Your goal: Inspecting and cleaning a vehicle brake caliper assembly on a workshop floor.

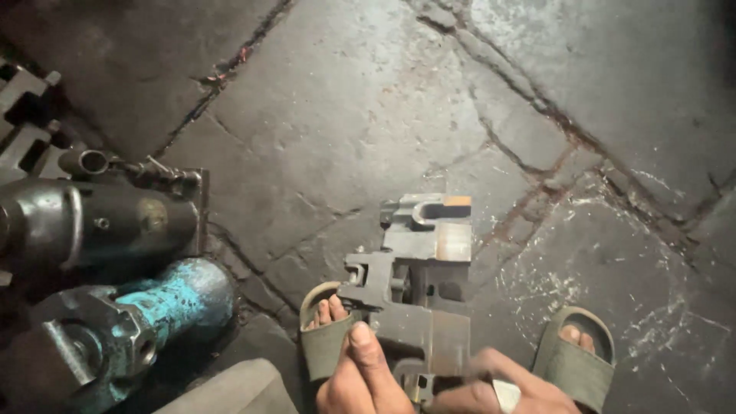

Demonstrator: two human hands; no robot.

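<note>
Left hand [359, 379] at bottom edge, thumb laid up along near end of metal block [418, 287], fingers wrapped under, gripping it. Right hand [491, 391] clasps same block's near end from right side, fingers curled narrow, blurred; pale ring visible. Block dark grey, stepped and notched, stretches away from fingertips over cracked stone floor [368, 115]. Sandalled feet [326, 330] flank hands. Teal cylinder [165, 303] and black cylinder [107, 218] lie well left of left fingers.
</note>
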